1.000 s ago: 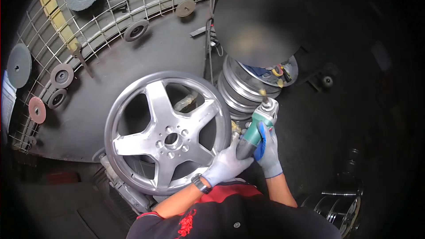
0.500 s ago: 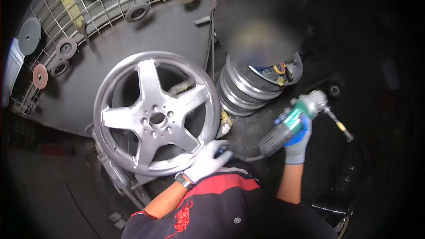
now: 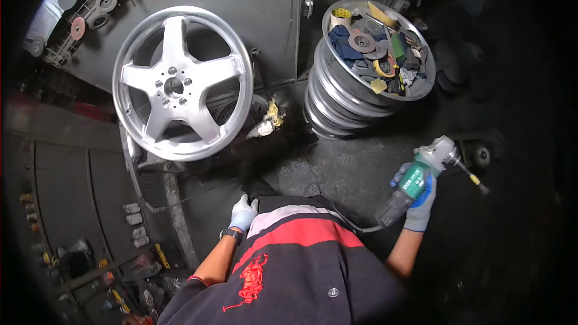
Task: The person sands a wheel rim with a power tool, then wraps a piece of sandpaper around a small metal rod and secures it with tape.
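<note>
My right hand (image 3: 424, 195), in a grey and blue glove, is wrapped round the green and black body of an angle grinder (image 3: 414, 182). The tool's metal head points away from me, and a thin shaft with a yellow band (image 3: 474, 179) sticks out from it to the right. A cord runs from its rear towards my shirt. Close to my shirt hem, my gloved left hand (image 3: 243, 213) touches no tool; its thumb and forefinger look apart, the other fingers are partly hidden. Ahead to the left stands a silver five-spoke wheel rim (image 3: 208, 72), apart from both hands.
Stacked rims (image 3: 337, 105) at the upper right carry abrasive discs (image 3: 362, 41), tape (image 3: 341, 17) and rags. A wire rack (image 3: 90, 9) with discs hangs at the upper left. Several small items lie on shelving (image 3: 84, 229) at lower left. A small wheel (image 3: 481, 156) lies right of the grinder.
My left hand has left the wheel rim's lower edge and dropped to my shirt hem. My view has shifted, so the rim sits higher and further left. The grinder stays in my right hand.
</note>
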Demonstrator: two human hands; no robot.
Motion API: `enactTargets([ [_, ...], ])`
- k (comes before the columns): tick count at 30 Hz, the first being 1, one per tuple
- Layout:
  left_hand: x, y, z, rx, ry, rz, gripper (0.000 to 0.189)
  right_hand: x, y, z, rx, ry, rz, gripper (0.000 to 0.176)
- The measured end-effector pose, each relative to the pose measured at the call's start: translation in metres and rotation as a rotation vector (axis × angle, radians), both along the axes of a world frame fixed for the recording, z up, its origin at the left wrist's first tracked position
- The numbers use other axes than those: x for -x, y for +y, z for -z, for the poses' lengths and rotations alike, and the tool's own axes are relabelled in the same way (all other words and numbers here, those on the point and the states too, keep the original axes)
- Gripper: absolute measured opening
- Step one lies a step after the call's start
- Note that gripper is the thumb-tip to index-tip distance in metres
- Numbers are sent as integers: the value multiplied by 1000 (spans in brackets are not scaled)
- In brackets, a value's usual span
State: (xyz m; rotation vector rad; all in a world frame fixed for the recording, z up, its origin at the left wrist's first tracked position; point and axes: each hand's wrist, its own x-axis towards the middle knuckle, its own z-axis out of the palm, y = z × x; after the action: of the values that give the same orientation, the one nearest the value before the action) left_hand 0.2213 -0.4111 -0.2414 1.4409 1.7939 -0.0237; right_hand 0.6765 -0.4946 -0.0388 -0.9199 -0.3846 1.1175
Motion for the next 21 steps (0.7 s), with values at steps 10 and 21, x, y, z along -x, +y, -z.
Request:
enactTargets([
  [10, -35, -44, -125, 131, -312, 136, 27, -46, -8, 49, 149, -453, -230, 68],
  [21, -164, 40, -285, -1009, -193, 584, 51, 121, 101, 48, -341, -395, -967, 63],
])
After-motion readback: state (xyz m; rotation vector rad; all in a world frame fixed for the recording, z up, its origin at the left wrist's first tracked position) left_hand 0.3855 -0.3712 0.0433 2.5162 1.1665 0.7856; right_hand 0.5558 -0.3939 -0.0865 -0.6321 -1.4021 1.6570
